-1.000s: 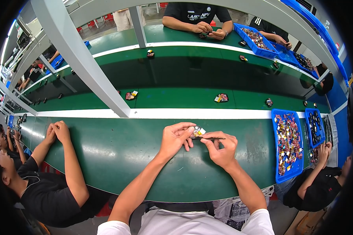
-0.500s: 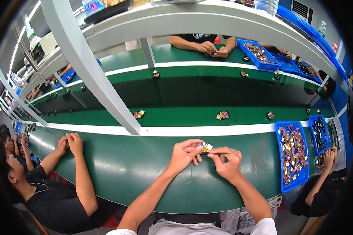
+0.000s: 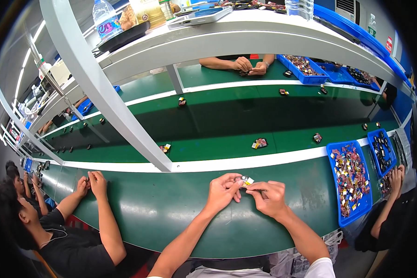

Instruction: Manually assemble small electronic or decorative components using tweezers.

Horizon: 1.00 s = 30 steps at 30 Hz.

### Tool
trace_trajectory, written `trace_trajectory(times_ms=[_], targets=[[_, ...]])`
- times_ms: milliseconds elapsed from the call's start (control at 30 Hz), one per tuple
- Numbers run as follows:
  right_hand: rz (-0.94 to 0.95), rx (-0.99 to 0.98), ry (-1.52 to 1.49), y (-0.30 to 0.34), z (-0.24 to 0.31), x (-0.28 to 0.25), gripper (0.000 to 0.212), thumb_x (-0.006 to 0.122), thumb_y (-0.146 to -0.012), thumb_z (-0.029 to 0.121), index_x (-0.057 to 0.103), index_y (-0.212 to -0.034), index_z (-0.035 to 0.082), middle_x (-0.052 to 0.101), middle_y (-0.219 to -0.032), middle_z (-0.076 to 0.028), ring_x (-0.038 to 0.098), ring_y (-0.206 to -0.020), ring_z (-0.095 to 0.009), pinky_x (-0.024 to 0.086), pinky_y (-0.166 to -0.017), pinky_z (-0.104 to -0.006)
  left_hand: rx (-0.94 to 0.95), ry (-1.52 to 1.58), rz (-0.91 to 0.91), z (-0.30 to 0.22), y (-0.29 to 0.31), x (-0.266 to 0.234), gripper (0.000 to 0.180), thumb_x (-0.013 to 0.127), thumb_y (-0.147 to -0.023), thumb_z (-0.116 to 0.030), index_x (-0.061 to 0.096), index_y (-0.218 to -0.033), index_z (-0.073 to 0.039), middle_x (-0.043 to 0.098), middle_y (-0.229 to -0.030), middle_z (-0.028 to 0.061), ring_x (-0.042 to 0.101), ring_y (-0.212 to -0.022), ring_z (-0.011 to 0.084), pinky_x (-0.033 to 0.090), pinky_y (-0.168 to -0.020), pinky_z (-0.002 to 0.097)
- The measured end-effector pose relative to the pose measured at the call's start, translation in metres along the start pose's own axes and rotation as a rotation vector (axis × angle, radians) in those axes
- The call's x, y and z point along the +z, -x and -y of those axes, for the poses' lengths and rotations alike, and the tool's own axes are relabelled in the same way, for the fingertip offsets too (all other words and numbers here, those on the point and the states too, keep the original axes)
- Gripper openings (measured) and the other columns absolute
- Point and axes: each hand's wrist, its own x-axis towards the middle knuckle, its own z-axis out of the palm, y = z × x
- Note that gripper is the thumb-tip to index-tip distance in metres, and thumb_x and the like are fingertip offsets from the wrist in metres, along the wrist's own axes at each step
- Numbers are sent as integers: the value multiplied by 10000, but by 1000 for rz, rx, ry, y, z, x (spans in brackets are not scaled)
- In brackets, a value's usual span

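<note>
my left hand (image 3: 221,194) and my right hand (image 3: 269,198) met over the green bench (image 3: 171,217), a little back from its near edge and just short of the white strip (image 3: 245,162) along its far edge. both were closed in a pinch on one small part (image 3: 244,181), pale with a yellow patch, held up off the surface between the fingertips. the left thumb and forefinger had its left end; the right fingers curled in and touched its right end, with what looked like a thin dark tool or lead under them, too small to tell. the part's long axis ran left to right, from one hand to the other, so neither hand was nearer; it sat just beyond both sets of knuckles.

at the bench's right end a blue tray (image 3: 333,153) of mixed small parts lay well apart from my right hand. beyond the white strip, on the conveyor belt (image 3: 217,120), a finished-looking piece (image 3: 259,143) sat nearly straight ahead of my hands. to my left another person's hands (image 3: 91,183) rested on the same bench.
</note>
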Motion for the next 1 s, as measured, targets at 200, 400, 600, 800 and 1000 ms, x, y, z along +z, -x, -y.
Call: trace_trajectory(times_ms=[200,400,600,800,1000], targets=[[21,-3,12,-3,-1,0,136,787,-738,-12,714,-795,88,732,-719,-27,607,-472,-160,388,-458,-283,-1,-39,-26,-8,-1,2,231,657,-963,-29,635,-1154,99,691,-756,106,642,-565,126,551,-493,259],[11,46,9,-3,-1,0,141,792,-725,1,728,-805,99,717,-694,-46,587,-456,-193,427,-476,-304,18,-123,-24,-7,-1,5,197,665,-945,-17,657,-1106,97,705,-766,113,651,-558,130,546,-476,262],[-172,100,-31,-3,-14,-12,142,805,-746,-17,731,-855,36,746,-788,-74,399,-387,-73,329,-423,-257,32,-55,-300,-26,-46,-11,239,634,-958,-52,639,-1122,121,688,-808,134,666,-571,169,568,-520,276],[-196,143,-32,-2,-15,-3,134,809,-752,-6,754,-868,34,680,-676,-46,380,-389,-78,315,-417,-261,114,-414,-446,-51,-138,-60,240,654,-950,-61,658,-1100,126,711,-831,137,683,-596,161,572,-523,281],[-185,148,41,-3,-15,-9,120,812,-781,92,730,-867,108,686,-674,-3,516,-431,-153,432,-475,-293,213,-1376,-693,-67,-151,-59,288,673,-925,-230,713,-1098,-3,643,-1193,218,676,-923,451,545,-817,509]])
